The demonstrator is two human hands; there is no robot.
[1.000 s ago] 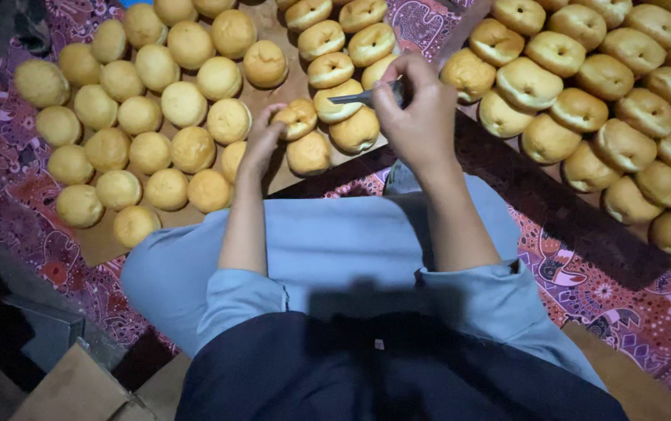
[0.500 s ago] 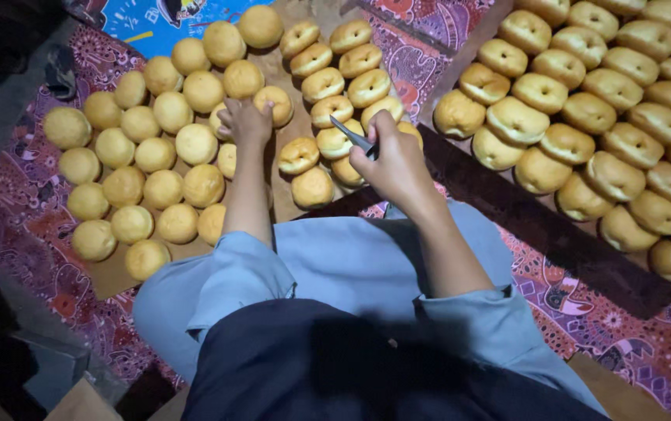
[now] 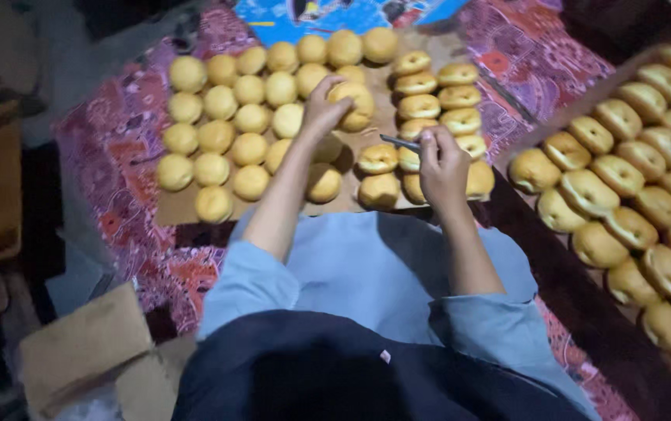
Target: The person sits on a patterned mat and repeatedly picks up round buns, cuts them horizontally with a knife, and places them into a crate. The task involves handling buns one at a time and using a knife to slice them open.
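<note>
**Bun in one hand, blade in the other**

Left hand (image 3: 321,109) curls around a round bun (image 3: 353,104) at upper centre of the frame, on the brown board (image 3: 170,209). Right hand (image 3: 443,165), fingers closed, grips a thin knife (image 3: 399,143) just right of centre, above the slit buns (image 3: 378,158).

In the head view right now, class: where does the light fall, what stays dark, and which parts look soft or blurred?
Head view: light falls on the buns and the tray of split buns; the left edge and the dark lap at the bottom stay in deep shadow; the left hand casts a shadow below it; the right hand and its thin tool look slightly soft; no glare.
</note>
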